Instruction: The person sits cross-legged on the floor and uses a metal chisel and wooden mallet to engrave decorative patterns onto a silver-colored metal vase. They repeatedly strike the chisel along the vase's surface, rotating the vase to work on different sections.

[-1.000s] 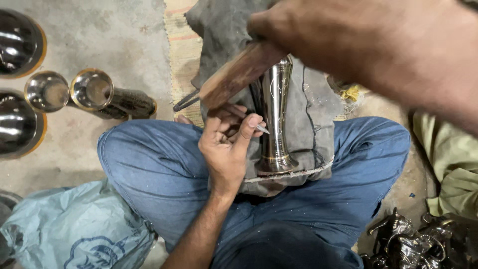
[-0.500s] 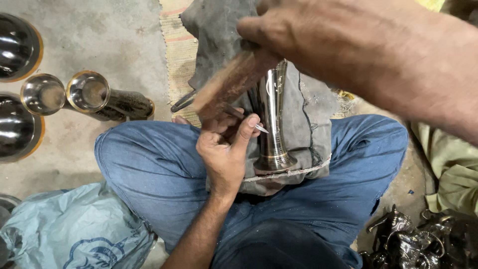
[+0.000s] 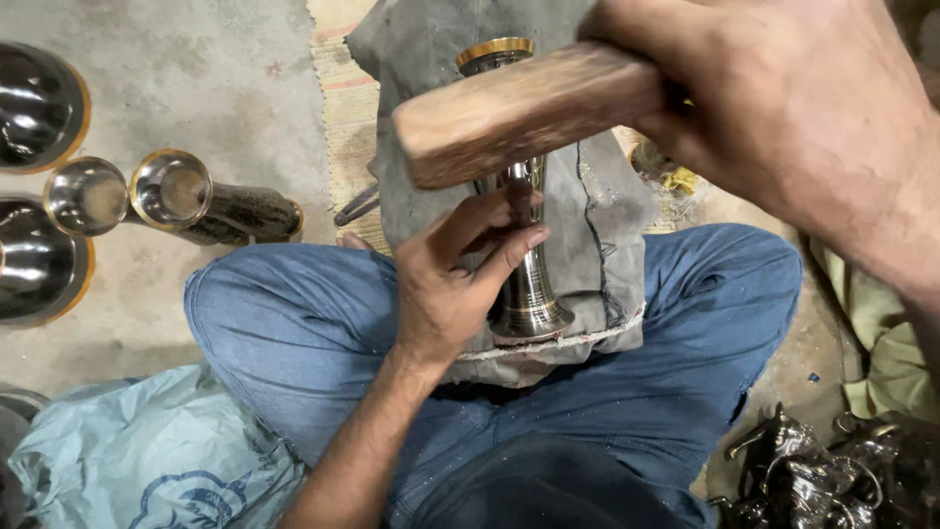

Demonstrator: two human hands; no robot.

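Head view, looking down at crossed legs in blue jeans. Left hand curled around the narrow stem of a tall metal vase, fingers wrapped on its left side, thumb against the shaft; whether a small tool sits between the fingers cannot be told. Vase lying along a grey padded block propped on the lap, flared foot toward the body, brass-rimmed mouth pointing away and partly hidden. Right hand closed tight around a wooden mallet, held high and close to the camera, blunt end pointing left, above the vase and not touching it. On the concrete floor to the left, two similar vases lying on their sides with open mouths facing the camera, beside dark shiny bowls with brass rims at the frame edge. Pale blue plastic bag at lower left, just beside the left knee. Heap of dark metal pieces at lower right. Woven mat under the block, far side.
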